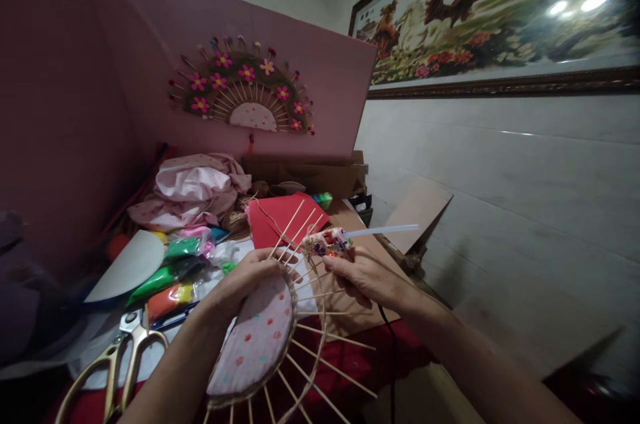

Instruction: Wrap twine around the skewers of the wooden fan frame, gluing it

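Our left hand (260, 269) is clamping a half-round fan of pale pink, paw-spotted fabric with thin wooden sticks (255, 334) by its upper end, fingers passing behind the sticks. Our right hand (367, 275) is closing around a flower-patterned glue gun (327, 244), and a long translucent glue stick (385, 230) is jutting from its back. We are keeping the hands near each other but apart; whether the gun's tip is touching the fan, we cannot tell. We are holding the fan tilted over the near side of the table with its dark red cloth (414, 347) — a ring of brown twine (323, 341) is curving across its sticks. Toward the table's left near corner, gold-handled scissors (117, 351) are lying open; beyond them, bright green packets (155, 284) are resting. Toward the far edge, a flat red sheet (270, 219) is lying near a heap of pink fabric (187, 184) — crumpled, toward the far left corner.
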A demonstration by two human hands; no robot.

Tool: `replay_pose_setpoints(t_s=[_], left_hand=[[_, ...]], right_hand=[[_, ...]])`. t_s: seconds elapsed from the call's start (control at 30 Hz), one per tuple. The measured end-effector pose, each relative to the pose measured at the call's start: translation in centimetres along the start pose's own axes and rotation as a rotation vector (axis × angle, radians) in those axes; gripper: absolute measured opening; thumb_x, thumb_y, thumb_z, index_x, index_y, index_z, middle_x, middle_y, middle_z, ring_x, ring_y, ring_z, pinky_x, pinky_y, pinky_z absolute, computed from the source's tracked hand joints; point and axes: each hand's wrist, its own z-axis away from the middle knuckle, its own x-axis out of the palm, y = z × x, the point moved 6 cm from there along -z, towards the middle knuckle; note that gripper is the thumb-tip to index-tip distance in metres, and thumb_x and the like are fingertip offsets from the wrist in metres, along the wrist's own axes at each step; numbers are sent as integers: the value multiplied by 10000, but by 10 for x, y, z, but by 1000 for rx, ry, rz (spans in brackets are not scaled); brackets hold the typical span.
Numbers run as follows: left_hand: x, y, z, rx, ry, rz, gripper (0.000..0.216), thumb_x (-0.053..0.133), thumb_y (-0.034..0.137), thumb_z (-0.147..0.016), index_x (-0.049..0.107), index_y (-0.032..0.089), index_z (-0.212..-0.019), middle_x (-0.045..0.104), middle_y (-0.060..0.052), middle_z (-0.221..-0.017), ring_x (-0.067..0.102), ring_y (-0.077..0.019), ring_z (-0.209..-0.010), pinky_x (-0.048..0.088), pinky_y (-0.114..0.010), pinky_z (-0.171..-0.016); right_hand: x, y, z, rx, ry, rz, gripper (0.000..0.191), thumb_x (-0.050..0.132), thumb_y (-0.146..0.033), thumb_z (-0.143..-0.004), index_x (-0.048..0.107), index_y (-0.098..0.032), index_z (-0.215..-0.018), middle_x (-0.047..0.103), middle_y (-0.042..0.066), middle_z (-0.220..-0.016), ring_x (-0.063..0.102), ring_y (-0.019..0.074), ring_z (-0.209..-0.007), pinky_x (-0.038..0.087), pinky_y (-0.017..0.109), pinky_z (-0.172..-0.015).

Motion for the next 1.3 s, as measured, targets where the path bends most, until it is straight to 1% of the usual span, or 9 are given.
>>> replay_pose_setpoints(t_s=[0.27,0.47,0.63,0.83,1.1,1.3], left_hand=[[-1,-1,-1,-3,-2,4,229,578,176,-651,627,141,-872,702,-98,-769,636,-174,-664,451,-253,-587],[-2,-1,-1,5,-8,3,187,568,161,-672,625,143,-849,701,-92,-760,629,-162,-652,441,-242,-581],[-1,0,-1,11,-15,-2,172,565,159,-692,624,144,-853,702,-97,-775,633,-166,-689,443,-241,-605],[-1,0,0,0,2,-7,196,573,154,-680,631,124,-864,702,-100,-763,628,-156,-643,440,-235,-577],[-2,-2,-1,-25,0,15,222,593,166,-666,633,126,-880,709,-99,-759,643,-176,-660,455,-255,-606],[0,0,-1,-19,1,9,208,596,167,-667,635,128,-868,708,-98,-754,642,-168,-653,449,-241,-588]], right_hand=[[-1,0,2,12,4,-16,432,451,-556,-812,457,-171,-615,415,-52,-490,346,33,-306,261,160,-254],[-2,2,2,-2,-5,18,448,450,-563,-812,440,-174,-590,402,-51,-474,349,35,-306,255,163,-260],[-2,0,3,10,2,12,434,452,-541,-819,447,-171,-594,412,-49,-488,341,28,-309,260,155,-259],[-2,-5,4,27,19,51,439,453,-540,-817,460,-166,-586,420,-47,-475,357,28,-305,283,148,-262],[-3,-8,4,51,37,80,434,459,-521,-816,452,-168,-562,406,-54,-445,359,31,-294,272,148,-256],[-3,-5,3,32,22,40,445,468,-530,-814,456,-169,-553,407,-52,-431,361,33,-281,257,155,-251]])
